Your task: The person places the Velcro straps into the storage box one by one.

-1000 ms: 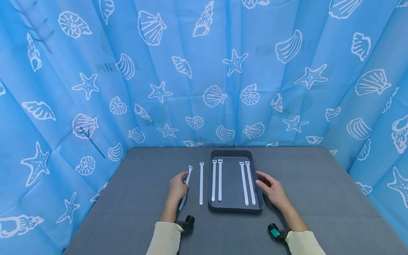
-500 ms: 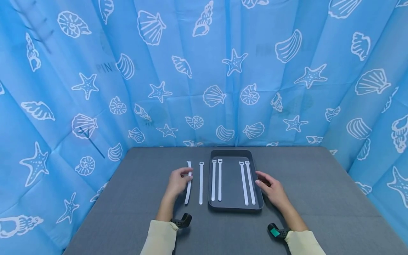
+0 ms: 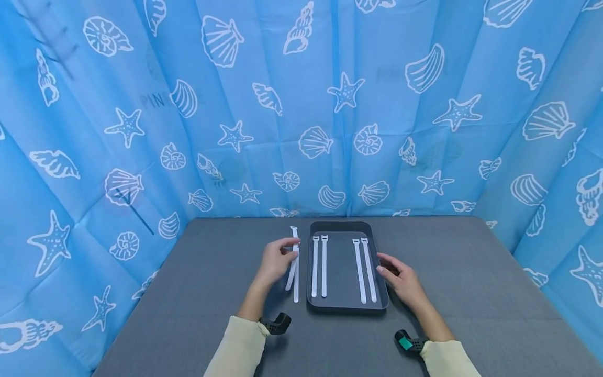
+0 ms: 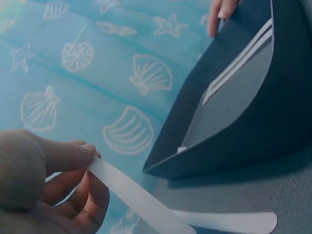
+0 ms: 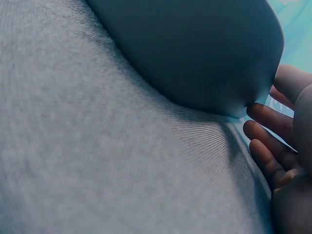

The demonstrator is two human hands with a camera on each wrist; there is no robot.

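Note:
My left hand [image 3: 279, 257] pinches a white hook-and-loop cable tie [image 4: 139, 200] between thumb and fingers, left of the tray. The held tie hangs slightly slanted, its slotted head above the fingers. It overlaps a second white cable tie [image 3: 296, 285], which lies lengthwise on the table. My right hand [image 3: 402, 277] rests with relaxed fingers at the right side of the dark grey tray [image 3: 348, 310], its fingertips [image 5: 253, 109] against the outer wall. Inside the tray lie a left pair of white cable ties [image 3: 324, 272] and a right pair of ties [image 3: 369, 275], all slotted heads toward the far end.
A grey cloth covers the table [image 3: 471, 293]. Behind it and along both sides hangs a blue curtain [image 3: 292, 104] printed with white shells and starfish. Each wrist wears a black camera band [image 3: 278, 323].
My left hand has moved right and away from me with the tie, from the left of the lying tie to over it. The right hand and the tray have stayed put.

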